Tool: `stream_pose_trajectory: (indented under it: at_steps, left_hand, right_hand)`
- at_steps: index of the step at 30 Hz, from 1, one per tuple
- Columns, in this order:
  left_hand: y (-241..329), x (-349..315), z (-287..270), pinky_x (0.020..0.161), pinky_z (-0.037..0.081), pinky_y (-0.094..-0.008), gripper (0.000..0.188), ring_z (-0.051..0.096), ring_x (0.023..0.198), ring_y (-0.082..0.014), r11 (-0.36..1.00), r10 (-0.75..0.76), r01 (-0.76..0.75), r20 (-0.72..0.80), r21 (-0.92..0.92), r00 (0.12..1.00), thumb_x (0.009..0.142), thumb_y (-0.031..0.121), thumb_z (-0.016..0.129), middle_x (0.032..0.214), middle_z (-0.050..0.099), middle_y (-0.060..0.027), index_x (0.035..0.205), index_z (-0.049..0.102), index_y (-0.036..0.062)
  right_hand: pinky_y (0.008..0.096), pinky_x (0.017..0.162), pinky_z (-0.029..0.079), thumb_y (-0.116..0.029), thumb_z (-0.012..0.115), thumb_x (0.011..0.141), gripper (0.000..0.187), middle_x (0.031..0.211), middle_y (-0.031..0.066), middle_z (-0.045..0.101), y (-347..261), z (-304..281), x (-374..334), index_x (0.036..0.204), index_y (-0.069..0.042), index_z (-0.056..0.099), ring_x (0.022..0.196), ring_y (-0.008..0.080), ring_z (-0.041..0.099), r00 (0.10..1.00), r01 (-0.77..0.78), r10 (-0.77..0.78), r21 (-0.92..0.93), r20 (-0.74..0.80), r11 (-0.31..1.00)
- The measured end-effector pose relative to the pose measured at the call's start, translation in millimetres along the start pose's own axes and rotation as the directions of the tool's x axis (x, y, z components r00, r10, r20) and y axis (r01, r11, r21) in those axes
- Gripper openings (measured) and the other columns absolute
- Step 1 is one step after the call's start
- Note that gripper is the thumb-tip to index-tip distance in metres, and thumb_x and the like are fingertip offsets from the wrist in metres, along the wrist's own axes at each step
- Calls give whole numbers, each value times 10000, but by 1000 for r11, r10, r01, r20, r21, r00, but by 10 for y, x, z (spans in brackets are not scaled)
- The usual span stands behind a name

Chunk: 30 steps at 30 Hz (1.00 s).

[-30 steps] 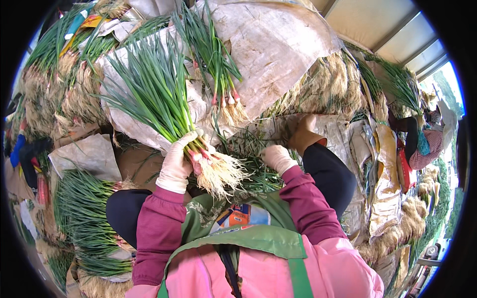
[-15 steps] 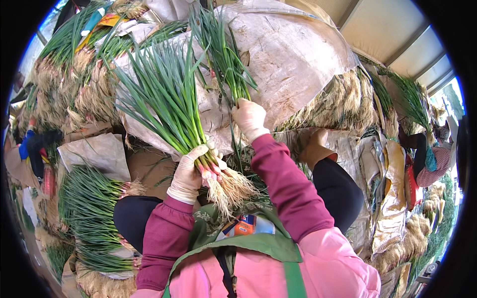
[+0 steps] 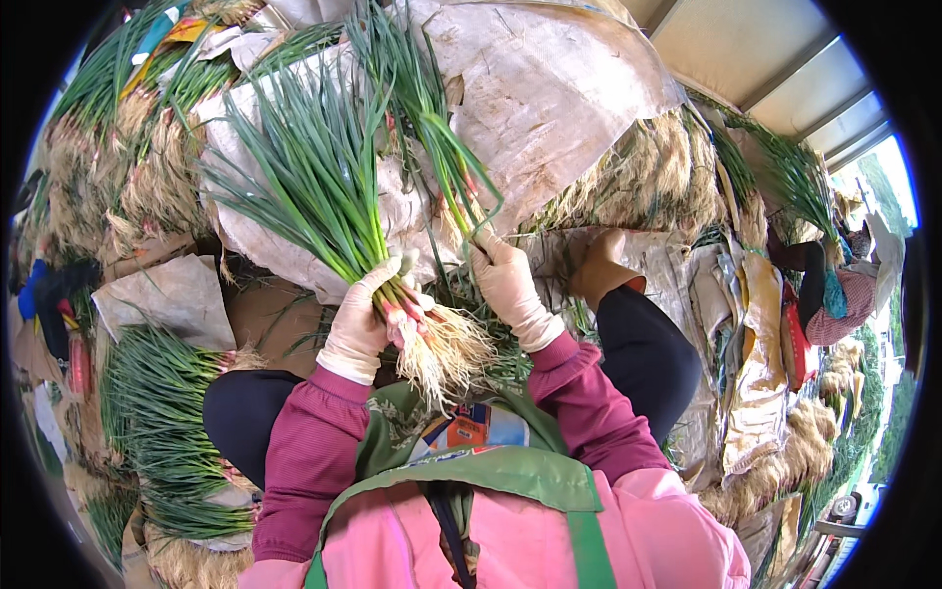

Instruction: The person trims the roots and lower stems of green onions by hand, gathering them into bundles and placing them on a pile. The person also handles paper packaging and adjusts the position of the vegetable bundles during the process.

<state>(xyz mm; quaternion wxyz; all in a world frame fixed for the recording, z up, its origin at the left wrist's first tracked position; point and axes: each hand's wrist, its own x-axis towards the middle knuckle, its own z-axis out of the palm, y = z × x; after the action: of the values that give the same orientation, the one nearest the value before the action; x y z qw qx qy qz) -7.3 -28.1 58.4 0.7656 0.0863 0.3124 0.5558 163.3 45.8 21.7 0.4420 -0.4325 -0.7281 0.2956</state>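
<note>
My left hand, in a pale glove, is closed round a thick bunch of green onions just above their reddish bulbs. The long leaves fan up and to the far left; the pale roots hang toward me. To the right, my gloved right hand has its fingers pinched at the root end of a few loose green onions, where a bent leaf comes down. Exactly how many stalks it grips is hard to see. Those onions lie on a dusty whitish sheet.
Piled green onions lie by my left knee, and more at the far left. Rows of roots show under the sheet's right edge. My brown boot stands beyond my right hand. Another person sits at far right.
My right hand has drawn back toward me, and bulbs and roots of the loose onions now show above it. My left hand still grips its bunch. The whole view has shifted slightly.
</note>
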Motion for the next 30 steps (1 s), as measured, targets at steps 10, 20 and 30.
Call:
stream_pose_trajectory:
  at_steps: [10,20,30]
  left_hand:
    - [-34,-5,-210,462,482,-373,222,572,563,-243,995,-28,31,-29,96,999,817,217,527,731,586,-158,943,519,34]
    - [-117,-36,-142,487,474,-416,298,552,637,-283,994,-80,79,3,70,997,783,231,561,816,566,-134,999,524,28]
    - [-98,-122,-235,647,484,-425,248,556,819,-309,996,-92,92,-68,7,993,755,138,579,874,578,-105,988,533,67]
  right_hand:
    - [176,485,396,-192,523,857,293,775,29,564,300,-33,-172,1101,-31,537,583,50,465,863,-505,366,567,349,651]
    - [294,813,427,-248,611,762,391,980,143,577,-271,131,939,1079,-42,511,924,213,567,998,61,-61,-15,-11,998]
    - [226,471,369,-187,538,836,160,637,-12,534,-51,151,1312,889,-40,570,532,79,473,767,-340,177,157,616,927]
